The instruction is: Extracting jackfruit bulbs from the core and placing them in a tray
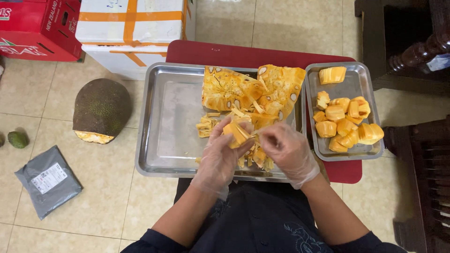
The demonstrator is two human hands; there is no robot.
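- Nearest camera: left hand (pixel 220 157), clear glove, curled around a jackfruit pod (pixel 236 132) and gripping it from below, over the near edge of the big steel tray (pixel 161 140).
- Right hand (pixel 286 151), also gloved, fingers pinched tight on a pale strand at the pod's right side; holds nothing else.
- Step, as I read it: stripping fibre off one pod while the other hand holds it firm. Next move calls for a steady left grip and a clean pull away to the right, otherwise the flesh tears.
- Floor, far left: grey mailer bag (pixel 47 180), small green fruit (pixel 18 139), half jackfruit (pixel 101 109) cut face down-left.
- Back left: red carton (pixel 37 28), white box with orange tape (pixel 133 33).
- Big tray sits on a red surface (pixel 225 52); it holds opened rind pieces (pixel 253 91) and loose fibre scraps (pixel 208 125).
- Right: small steel tray (pixel 358 75), just beside the big one, holding cleaned pods (pixel 347 119).
- Far right: dark wooden furniture (pixel 417 51).
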